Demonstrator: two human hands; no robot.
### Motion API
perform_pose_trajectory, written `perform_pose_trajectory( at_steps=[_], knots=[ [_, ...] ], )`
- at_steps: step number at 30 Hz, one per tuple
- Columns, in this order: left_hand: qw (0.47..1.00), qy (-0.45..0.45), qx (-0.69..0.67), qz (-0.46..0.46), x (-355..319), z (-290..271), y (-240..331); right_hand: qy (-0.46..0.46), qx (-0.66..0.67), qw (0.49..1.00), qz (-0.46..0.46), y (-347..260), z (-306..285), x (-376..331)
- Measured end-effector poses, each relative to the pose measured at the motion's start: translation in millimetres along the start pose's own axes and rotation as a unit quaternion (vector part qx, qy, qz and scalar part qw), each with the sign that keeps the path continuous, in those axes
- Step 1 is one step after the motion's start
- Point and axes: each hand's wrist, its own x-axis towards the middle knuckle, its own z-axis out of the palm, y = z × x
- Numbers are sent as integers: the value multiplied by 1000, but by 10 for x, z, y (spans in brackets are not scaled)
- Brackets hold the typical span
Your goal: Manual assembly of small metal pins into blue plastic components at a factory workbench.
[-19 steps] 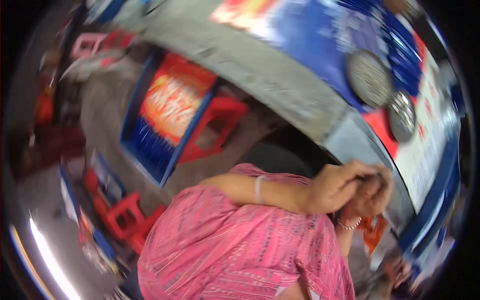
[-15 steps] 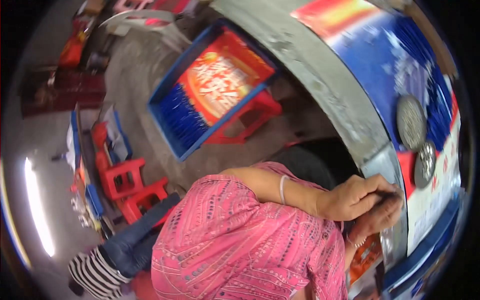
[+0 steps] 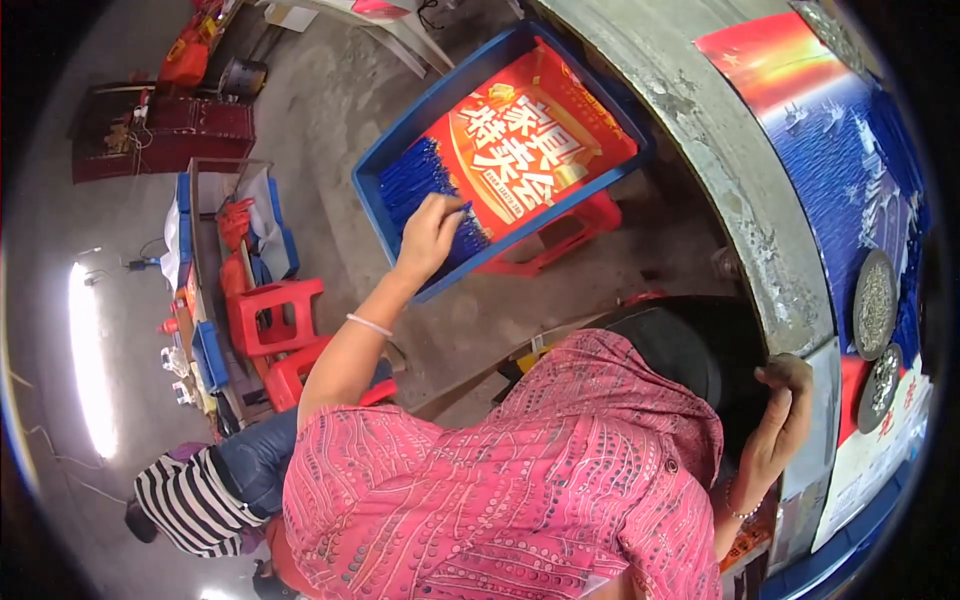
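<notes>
My left hand (image 3: 430,232) reaches out to a blue tray (image 3: 400,150) that rests on a red stool (image 3: 560,240). Its bent fingertips touch a bundle of thin blue sticks (image 3: 420,180) lying beside a red printed sheet (image 3: 520,150) in the tray. Whether the fingers pinch any sticks is not visible. A white bracelet circles that wrist. My right hand (image 3: 780,425), with a beaded bracelet, rests against the grey edge of the table (image 3: 730,210), fingers loosely bent and holding nothing. My pink patterned shirt (image 3: 520,490) fills the lower middle.
Two round metal dishes (image 3: 875,305) of small pieces sit on the picture-covered tabletop at right. Red plastic stools (image 3: 270,315) stand on the concrete floor at left. A person in a striped top and jeans (image 3: 200,500) crouches at lower left beside low shelves of goods.
My left hand has left my right hand at the table edge and swung out left to the blue tray. The view has turned, bringing the tray closer to centre.
</notes>
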Motion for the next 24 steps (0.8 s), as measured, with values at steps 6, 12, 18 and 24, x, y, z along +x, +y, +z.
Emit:
perform_pose_trajectory(
  at_steps=[6, 12, 18, 24],
  knots=[
    [994, -54, 71, -58, -358, 51, -350, -54, -27, 998, -30, -158, -5, 53],
    [993, -51, 90, 50, -245, 17, -209, -97, -63, 993, -33, -152, -284, -61],
    [996, 6, -13, 91, 515, 145, 1030, 64, -60, 995, -50, 47, -662, -241],
    [933, -149, -155, 289, 1324, 755, 2791, 247, -140, 959, -21, 357, -918, -521]
  ],
)
